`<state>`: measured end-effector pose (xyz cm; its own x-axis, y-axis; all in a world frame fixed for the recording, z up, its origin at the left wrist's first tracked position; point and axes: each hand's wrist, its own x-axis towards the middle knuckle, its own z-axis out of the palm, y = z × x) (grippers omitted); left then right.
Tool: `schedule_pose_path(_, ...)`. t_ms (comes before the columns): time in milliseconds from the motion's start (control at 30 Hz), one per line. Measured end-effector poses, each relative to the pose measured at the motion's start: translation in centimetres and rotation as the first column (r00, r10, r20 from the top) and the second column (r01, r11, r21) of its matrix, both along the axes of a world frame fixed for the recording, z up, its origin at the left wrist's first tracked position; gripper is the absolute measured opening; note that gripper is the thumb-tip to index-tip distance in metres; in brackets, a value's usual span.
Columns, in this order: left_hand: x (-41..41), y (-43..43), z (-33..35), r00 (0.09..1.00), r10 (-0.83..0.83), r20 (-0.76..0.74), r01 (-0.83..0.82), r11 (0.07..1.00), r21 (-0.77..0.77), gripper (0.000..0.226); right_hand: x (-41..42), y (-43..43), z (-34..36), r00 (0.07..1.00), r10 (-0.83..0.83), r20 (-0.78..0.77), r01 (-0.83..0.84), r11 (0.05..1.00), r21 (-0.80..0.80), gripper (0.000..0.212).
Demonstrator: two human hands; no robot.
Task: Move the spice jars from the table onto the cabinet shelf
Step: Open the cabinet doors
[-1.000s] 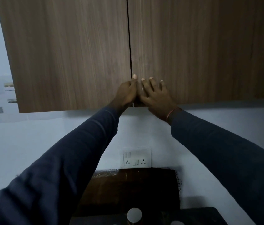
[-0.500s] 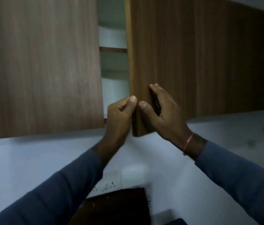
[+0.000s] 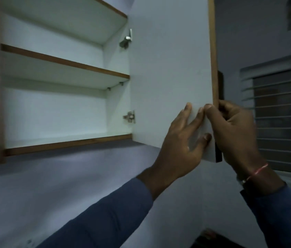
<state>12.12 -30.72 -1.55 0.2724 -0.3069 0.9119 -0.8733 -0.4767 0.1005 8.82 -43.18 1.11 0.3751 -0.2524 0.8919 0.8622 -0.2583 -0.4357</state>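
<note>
The cabinet shelf [image 3: 64, 68] stood exposed with bare room below it, no spice jars in view. The left hand [image 3: 182, 149] lay flat, fingers spread, on the open door [image 3: 169, 68]. The right hand [image 3: 234, 129] gripped the door's dark handle [image 3: 220, 86]. A second earlier both doors were closed.

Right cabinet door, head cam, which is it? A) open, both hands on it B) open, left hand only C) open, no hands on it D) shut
A: the right cabinet door is swung open, showing bare shelves; the left hand lies flat on its inner face and the right hand grips its handle edge.
</note>
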Motion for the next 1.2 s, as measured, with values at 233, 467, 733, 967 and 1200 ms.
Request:
schedule_pose_path(233, 6.5, -9.0, 1.5, 0.975, 0.189, -0.117, -0.146, 0.942, 0.302, 0.069, 8.6, -9.4, 0.5, 0.972, -0.082, -0.222, 0.121, 0.979, 0.167, 0.019)
schedule_pose_path(467, 8.5, -7.6, 1.0, 0.981, 0.187, -0.046, -0.158, 0.918, 0.364, 0.074, 10.9, -8.3, -0.8, 0.972, -0.143, -0.185, 0.189, 0.946, 0.262, 0.022)
schedule_pose_path(733, 5.2, 2.8, 2.4, 0.927, 0.347, 0.141, -0.371, 0.902, 0.221, 0.016, 10.7, 5.9, -3.5, 0.934, -0.229, 0.276, 0.116, 0.921, 0.371, 0.010)
schedule_pose_path(967, -0.9, 21.2, 2.4, 0.491, 0.797, 0.352, -0.864, 0.394, 0.312, 0.012, 9.1, 25.9, -2.7, 0.929, 0.369, -0.026, -0.366, 0.926, 0.089, 0.021)
schedule_pose_path(1200, -10.0, 35.9, 3.2, -0.171, 0.963, 0.206, -0.951, -0.216, 0.220, 0.057, 4.1, 42.4, -1.2, 0.568, 0.745, -0.351, -0.808, 0.586, -0.063, 0.024)
